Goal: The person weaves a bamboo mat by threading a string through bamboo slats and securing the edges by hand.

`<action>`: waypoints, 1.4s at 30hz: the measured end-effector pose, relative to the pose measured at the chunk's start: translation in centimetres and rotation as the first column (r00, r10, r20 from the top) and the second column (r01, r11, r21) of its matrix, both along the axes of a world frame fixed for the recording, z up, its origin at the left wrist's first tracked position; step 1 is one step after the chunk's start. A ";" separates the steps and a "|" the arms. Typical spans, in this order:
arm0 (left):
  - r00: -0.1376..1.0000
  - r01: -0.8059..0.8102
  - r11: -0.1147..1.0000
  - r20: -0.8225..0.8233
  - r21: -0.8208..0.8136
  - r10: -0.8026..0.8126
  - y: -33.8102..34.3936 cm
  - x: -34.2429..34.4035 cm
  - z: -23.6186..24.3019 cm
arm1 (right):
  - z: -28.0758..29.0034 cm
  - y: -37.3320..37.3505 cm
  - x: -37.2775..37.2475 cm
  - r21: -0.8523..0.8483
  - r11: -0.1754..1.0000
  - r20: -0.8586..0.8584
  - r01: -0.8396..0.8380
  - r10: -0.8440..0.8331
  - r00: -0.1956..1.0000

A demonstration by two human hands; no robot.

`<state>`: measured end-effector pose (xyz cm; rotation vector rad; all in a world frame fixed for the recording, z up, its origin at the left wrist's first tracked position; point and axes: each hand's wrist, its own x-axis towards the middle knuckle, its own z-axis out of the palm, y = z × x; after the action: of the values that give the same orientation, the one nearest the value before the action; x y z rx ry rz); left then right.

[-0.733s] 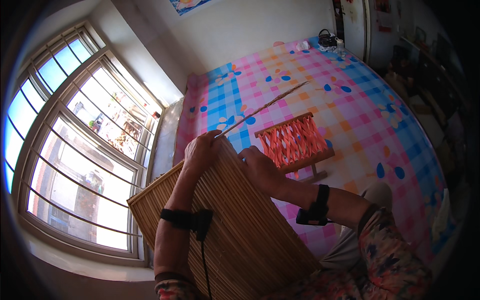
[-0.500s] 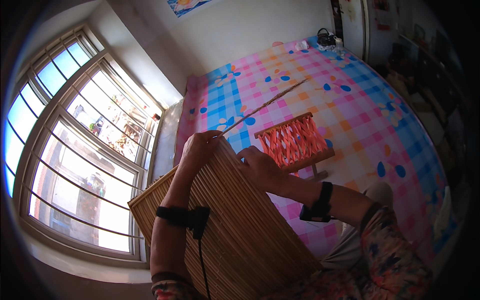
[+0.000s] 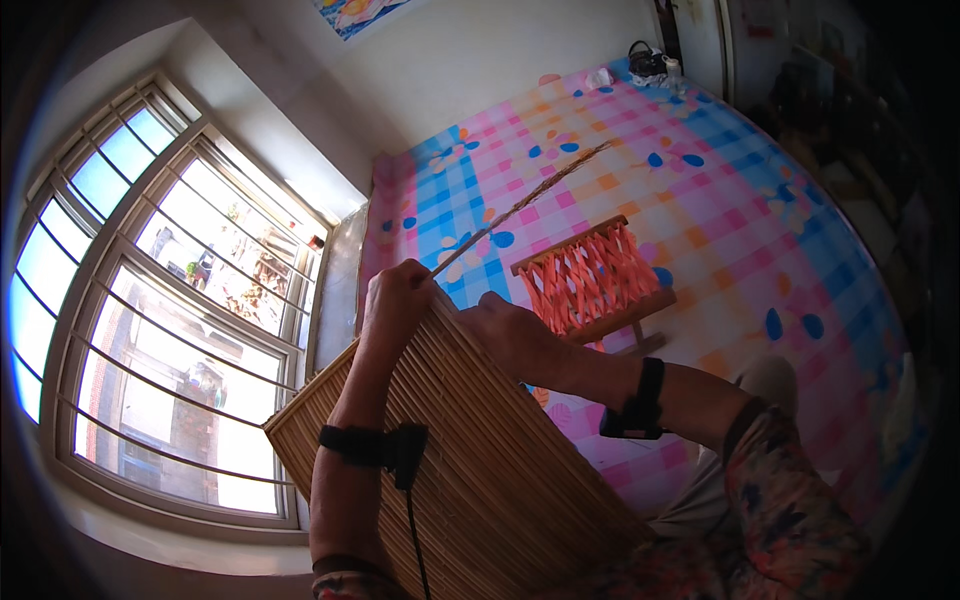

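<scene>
A mat of thin, tan stalks (image 3: 470, 470) laid side by side slants across my lap. At its far corner my left hand (image 3: 398, 305) is closed round a long stalk (image 3: 515, 208), whose brown feathery tip points away to the far right. My right hand (image 3: 515, 338) is closed at the mat's right edge, a little below the left, with its fingers curled and the thumb raised. Its fingertips are partly hidden, and they seem to grip the edge of the mat.
Beyond my right hand, a wooden folding stool (image 3: 590, 280) with a pink woven strap seat rests on the checked, flowered sheet (image 3: 700, 250). A barred window (image 3: 190, 330) is on the left. A black bag (image 3: 645, 62) and a clear bottle (image 3: 674, 74) stand at the far end.
My left hand has shifted slightly left with the stalk, and its feathery tip has moved a little farther away. My right hand has slid slightly left along the mat's edge.
</scene>
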<state>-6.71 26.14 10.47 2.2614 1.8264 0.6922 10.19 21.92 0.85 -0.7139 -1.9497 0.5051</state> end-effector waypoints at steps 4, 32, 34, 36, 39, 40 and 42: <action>0.995 -0.066 0.998 -0.078 0.004 0.067 -0.3 1.0 0.6 | 0.7 0.0 0.1 -0.086 0.995 0.039 -0.047 0.051 0.998; 0.997 -0.049 0.999 -0.057 -0.010 0.048 -0.8 -0.2 1.7 | 3.3 8.2 4.1 0.627 0.625 -0.030 0.465 -0.577 0.816; 0.995 -0.077 0.997 -0.070 -0.013 0.076 -1.0 -0.3 1.7 | 3.4 8.4 4.0 0.637 0.650 -0.006 0.416 -0.535 0.845; 0.992 -0.100 0.995 -0.078 -0.022 0.098 -1.2 0.2 1.5 | 3.2 8.9 4.7 0.644 0.650 0.002 0.403 -0.528 0.849; 0.992 -0.100 0.994 -0.079 0.033 0.102 -1.6 0.9 1.1 | 3.4 9.2 5.1 0.602 0.725 0.068 0.333 -0.463 0.884; 0.992 -0.097 0.994 -0.076 0.052 0.100 -1.8 0.8 1.0 | 3.6 9.1 5.1 0.546 0.792 0.127 0.275 -0.402 0.907; 0.993 -0.089 0.993 -0.068 0.073 0.094 -1.8 0.8 0.9 | 3.6 9.3 5.2 0.559 0.783 0.114 0.273 -0.399 0.910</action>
<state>-5.88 24.33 11.34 2.2864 1.9798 0.7090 15.44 31.17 4.49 -0.7527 -1.9754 -0.3584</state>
